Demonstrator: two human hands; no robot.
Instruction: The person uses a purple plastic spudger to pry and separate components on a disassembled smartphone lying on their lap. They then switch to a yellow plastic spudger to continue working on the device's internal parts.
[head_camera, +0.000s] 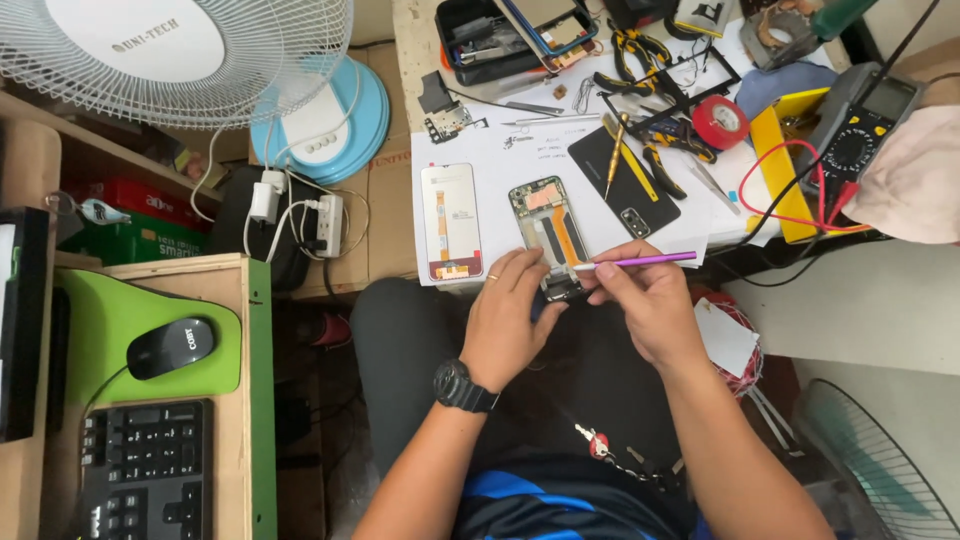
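Fingers of your left hand (510, 320) pinch the fragile opened phone (548, 232) by its lower edge; your right hand (645, 300) grips the light purple tool (640, 261) closed.

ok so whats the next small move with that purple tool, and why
Probably tip the purple tool down to the opened phone's lower end: the right hand holds it level above, while the left hand steadies that end.
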